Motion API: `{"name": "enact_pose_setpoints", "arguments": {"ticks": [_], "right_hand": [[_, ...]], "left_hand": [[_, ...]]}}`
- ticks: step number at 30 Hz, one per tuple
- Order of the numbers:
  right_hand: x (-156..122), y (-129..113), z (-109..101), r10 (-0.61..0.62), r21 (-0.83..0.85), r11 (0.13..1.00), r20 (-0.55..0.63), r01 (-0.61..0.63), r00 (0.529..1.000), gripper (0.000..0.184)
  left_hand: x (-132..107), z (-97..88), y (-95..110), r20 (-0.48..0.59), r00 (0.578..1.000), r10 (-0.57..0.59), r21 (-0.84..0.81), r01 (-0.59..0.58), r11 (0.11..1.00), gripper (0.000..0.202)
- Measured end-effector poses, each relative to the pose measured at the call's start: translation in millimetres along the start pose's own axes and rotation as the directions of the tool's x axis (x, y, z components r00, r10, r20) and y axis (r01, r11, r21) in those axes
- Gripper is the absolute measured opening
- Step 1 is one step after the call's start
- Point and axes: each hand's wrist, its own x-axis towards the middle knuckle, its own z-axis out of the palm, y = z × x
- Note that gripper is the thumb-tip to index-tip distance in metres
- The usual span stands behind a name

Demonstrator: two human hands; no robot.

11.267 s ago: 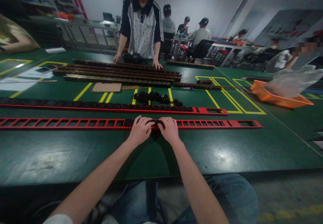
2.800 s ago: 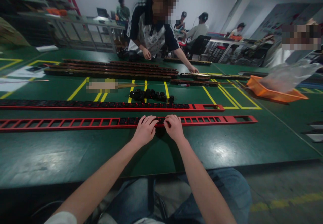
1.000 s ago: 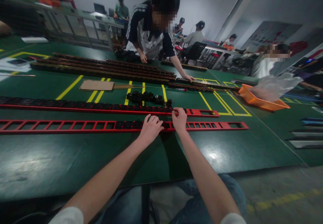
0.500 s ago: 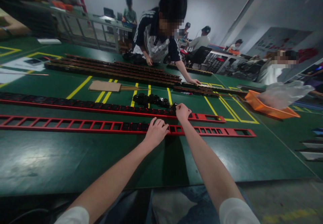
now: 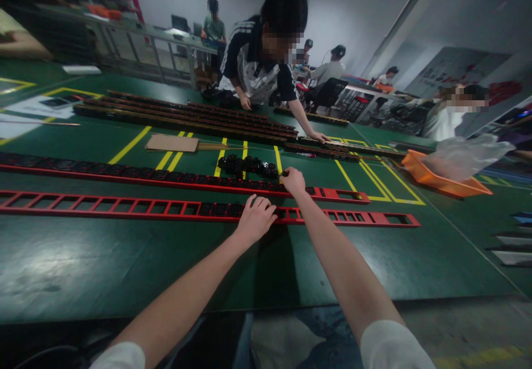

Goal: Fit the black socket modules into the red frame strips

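Note:
My left hand (image 5: 256,218) lies over the near red slotted rail (image 5: 145,205), its fingers curled onto the rail just right of a few black square inserts (image 5: 222,209) that look like sockets. My right hand (image 5: 294,182) is pinched at the right end of a pile of black parts (image 5: 249,166). A small black piece (image 5: 285,173) shows at its fingertips, partly hidden. Below that hand runs the farther red rail (image 5: 324,193), filled along most of its length with black inserts. The slots at the near rail's left and right show open.
Several long dark rails (image 5: 187,111) lie across the far side of the green table (image 5: 124,269). A co-worker (image 5: 261,53) leans over them, one hand on a rail. Flat cardboard (image 5: 172,143) sits left of the pile. An orange bin (image 5: 440,178) with a plastic bag stands right.
My right hand has shifted slightly left and away from me, to the end of the black pile. My left hand stays on the near rail.

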Motion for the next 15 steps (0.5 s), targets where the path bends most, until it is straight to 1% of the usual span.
{"name": "enact_pose_setpoints", "arguments": {"ticks": [2, 4, 5, 8, 11, 13, 15], "right_hand": [[-10.5, 2.9, -2.1, -0.067, 0.130, 0.988, -0.125, 0.083, 0.990, 0.027], [-29.0, 8.6, -5.5, -0.127, 0.306, 0.929, -0.266, 0.209, 0.956, 0.030], [-40.9, 12.3, -7.2, -0.140, 0.373, 0.893, -0.301, 0.252, 0.943, 0.030], [-82.8, 24.0, -9.6, -0.092, 0.520, 0.811, -0.342, 0.270, 0.935, 0.029], [-122.3, 33.1, -6.6, -0.014, 0.576, 0.787, -0.341, 0.221, 0.940, 0.032], [-141.3, 36.5, -3.0, 0.018, 0.597, 0.772, -0.365, 0.219, 0.931, 0.031], [-153.4, 38.0, 0.5, 0.024, 0.602, 0.761, -0.401, 0.244, 0.916, 0.028]], "left_hand": [[0.2, -0.1, 0.4, 0.001, 1.000, 0.003, -0.005, -0.003, 1.000, 0.021], [0.2, -0.3, 1.2, -0.002, 1.000, 0.003, -0.009, -0.003, 1.000, 0.021], [0.1, -0.4, 1.6, -0.003, 1.000, 0.003, -0.009, -0.003, 1.000, 0.021], [-0.3, 0.0, 2.4, -0.013, 1.000, 0.000, -0.013, 0.000, 1.000, 0.020], [-1.0, 1.4, 2.0, -0.028, 1.000, -0.007, -0.028, 0.006, 1.000, 0.024], [-1.5, 2.5, 1.3, -0.033, 0.999, -0.008, -0.040, 0.007, 0.999, 0.026], [-2.2, 3.1, 0.5, -0.032, 0.999, -0.002, -0.055, 0.000, 0.998, 0.026]]}}
